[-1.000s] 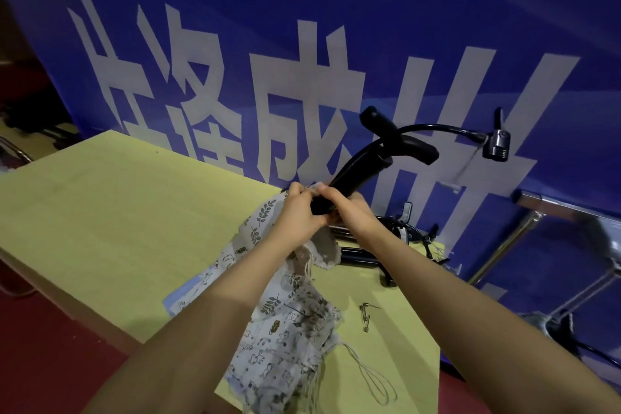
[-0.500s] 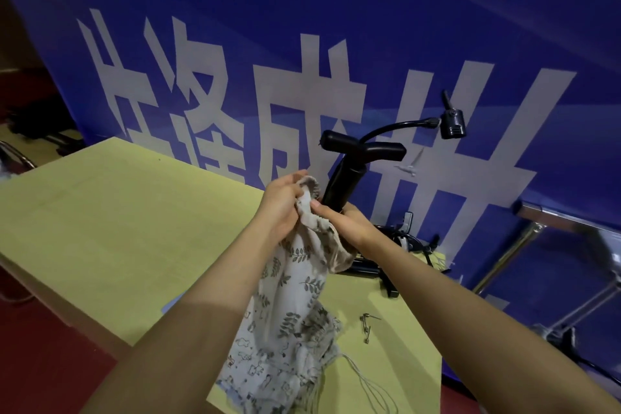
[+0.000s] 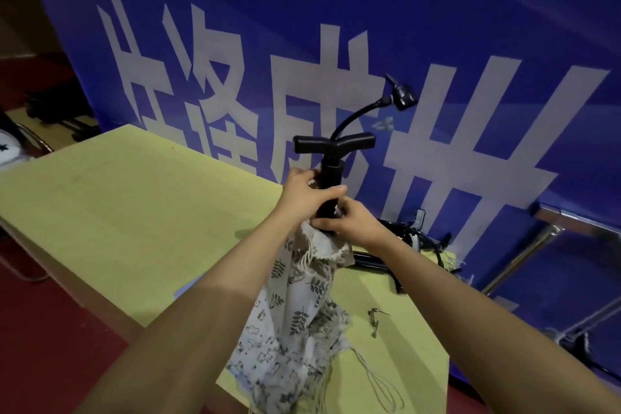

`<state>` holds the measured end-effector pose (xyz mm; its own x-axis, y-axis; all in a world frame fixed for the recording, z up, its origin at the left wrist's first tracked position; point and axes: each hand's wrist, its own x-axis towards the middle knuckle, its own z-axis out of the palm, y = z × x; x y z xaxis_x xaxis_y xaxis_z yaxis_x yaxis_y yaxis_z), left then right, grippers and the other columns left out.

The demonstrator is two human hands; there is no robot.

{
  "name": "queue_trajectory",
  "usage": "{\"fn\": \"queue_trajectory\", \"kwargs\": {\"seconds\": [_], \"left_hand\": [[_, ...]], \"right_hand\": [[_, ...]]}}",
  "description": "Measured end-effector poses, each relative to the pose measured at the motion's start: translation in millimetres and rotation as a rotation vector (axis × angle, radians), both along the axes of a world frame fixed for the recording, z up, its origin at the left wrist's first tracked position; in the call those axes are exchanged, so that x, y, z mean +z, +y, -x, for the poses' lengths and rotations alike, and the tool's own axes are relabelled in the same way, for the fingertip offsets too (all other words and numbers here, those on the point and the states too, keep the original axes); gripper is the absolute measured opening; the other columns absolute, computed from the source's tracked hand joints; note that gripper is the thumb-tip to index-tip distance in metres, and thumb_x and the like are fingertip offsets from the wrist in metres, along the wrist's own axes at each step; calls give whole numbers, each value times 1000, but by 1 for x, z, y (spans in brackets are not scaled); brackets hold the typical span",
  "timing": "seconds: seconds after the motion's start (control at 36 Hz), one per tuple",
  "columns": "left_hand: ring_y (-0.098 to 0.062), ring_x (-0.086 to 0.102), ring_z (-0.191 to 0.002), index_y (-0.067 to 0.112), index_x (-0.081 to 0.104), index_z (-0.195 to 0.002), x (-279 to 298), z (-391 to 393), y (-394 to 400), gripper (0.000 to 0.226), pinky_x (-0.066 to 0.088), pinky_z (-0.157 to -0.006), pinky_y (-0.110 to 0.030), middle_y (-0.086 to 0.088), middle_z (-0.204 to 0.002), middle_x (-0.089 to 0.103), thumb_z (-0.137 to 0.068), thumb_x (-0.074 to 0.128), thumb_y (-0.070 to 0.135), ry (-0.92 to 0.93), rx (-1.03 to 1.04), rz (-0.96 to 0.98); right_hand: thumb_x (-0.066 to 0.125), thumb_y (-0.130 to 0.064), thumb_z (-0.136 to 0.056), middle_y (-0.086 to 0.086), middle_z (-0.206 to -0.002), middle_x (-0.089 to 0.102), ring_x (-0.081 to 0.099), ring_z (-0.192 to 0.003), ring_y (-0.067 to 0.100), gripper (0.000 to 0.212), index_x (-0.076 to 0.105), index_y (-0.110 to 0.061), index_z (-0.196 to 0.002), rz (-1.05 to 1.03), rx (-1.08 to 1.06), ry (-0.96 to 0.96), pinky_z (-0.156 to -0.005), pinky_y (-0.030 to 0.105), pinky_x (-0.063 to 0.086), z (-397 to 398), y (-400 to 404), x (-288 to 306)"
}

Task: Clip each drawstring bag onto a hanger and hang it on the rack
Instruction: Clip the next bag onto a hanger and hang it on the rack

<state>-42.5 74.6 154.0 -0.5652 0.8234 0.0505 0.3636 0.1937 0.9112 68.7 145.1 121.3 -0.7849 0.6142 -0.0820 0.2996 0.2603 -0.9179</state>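
A leaf-patterned drawstring bag (image 3: 302,282) hangs below my hands, its mouth gathered round the lower part of an upright black T-handled cylinder (image 3: 331,175). My left hand (image 3: 302,198) grips the bag's rim against the cylinder from the left. My right hand (image 3: 349,225) pinches the rim on the right, just below. The bag's bottom rests on a pile of printed drawstring bags (image 3: 285,366) at the table's near edge. No hanger can be made out for certain.
The yellow table (image 3: 134,212) stretches left. Small metal clips (image 3: 374,323) and a cord loop (image 3: 379,390) lie right of the pile. Black gear (image 3: 406,242) sits behind my right hand, a gooseneck clamp (image 3: 403,97) above it. Metal legs (image 3: 524,255) stand right, before a blue banner (image 3: 437,27).
The black cylinder has swung from a tilt to upright. The bag has been lifted off the pile and now hangs below both hands round the cylinder's lower part.
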Motion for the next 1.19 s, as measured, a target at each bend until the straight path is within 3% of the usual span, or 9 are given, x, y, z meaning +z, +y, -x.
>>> {"fn": "queue_trajectory", "kwargs": {"seconds": [0.11,0.19,0.36,0.47,0.64,0.83,0.94,1.06,1.19], "left_hand": [[-21,51,-117,11,63,-118,-7,4,-3,57,44,-96,-27,-4,-130,43,-71,80,38,10,49,-5],[-21,49,-120,11,63,-119,-9,8,-5,61,43,-101,-29,-3,-132,39,-68,81,40,56,81,-10],[-17,55,-115,22,61,-117,-12,17,-5,79,47,-102,-40,-3,-128,52,-45,84,43,4,-89,114],[-23,55,-116,9,60,-113,-6,15,-11,48,44,-99,-38,-6,-117,62,-71,53,-13,-164,-182,85],[-27,54,-117,5,52,-130,3,6,-17,40,40,-107,-39,-16,-121,57,-93,43,-7,-452,-105,-71],[-21,41,-124,43,35,-138,24,-8,-14,74,45,-101,-34,-6,-133,33,-82,70,8,-81,-500,44],[-11,38,-116,33,44,-133,26,-15,-5,59,28,-109,-26,-2,-122,37,-81,71,32,170,-382,-93],[-9,49,-109,25,54,-125,25,-18,4,43,38,-95,-23,-3,-119,54,-85,68,34,186,-266,-237],[-15,56,-109,28,58,-113,28,-25,16,29,46,-97,-34,-5,-117,59,-85,67,34,106,-154,-312]], "right_hand": [[68,-1,-76,8,-118,57,59,-103,24,62,44,-11,-133,-156,-40,-203,-76,31,51,-5,6,2],[60,-5,-81,13,-105,63,62,-89,25,29,58,-5,-111,-275,-137,-413,-66,30,50,-7,10,-1],[60,-5,-88,11,-73,66,63,-68,26,9,66,-1,-83,115,-355,30,-64,34,52,-9,11,11],[58,-4,-87,16,-79,60,54,-68,26,11,66,-10,-83,342,-465,172,-63,32,42,-12,7,10],[49,3,-87,15,-72,53,47,-62,25,16,60,2,-99,476,-576,271,-60,32,37,-18,3,13],[42,-6,-93,18,-82,59,54,-65,26,24,58,7,-105,394,-553,255,-57,34,42,-11,7,37],[46,-8,-90,19,-81,61,54,-71,25,24,60,8,-104,332,-509,248,-63,32,42,-15,10,55],[47,-6,-95,-7,-32,43,37,-26,1,17,60,2,-90,309,-375,292,-31,15,29,-26,10,75],[48,-11,-97,0,-63,62,53,-40,-1,16,60,0,-101,200,-312,315,-39,11,38,-38,9,84]]}}
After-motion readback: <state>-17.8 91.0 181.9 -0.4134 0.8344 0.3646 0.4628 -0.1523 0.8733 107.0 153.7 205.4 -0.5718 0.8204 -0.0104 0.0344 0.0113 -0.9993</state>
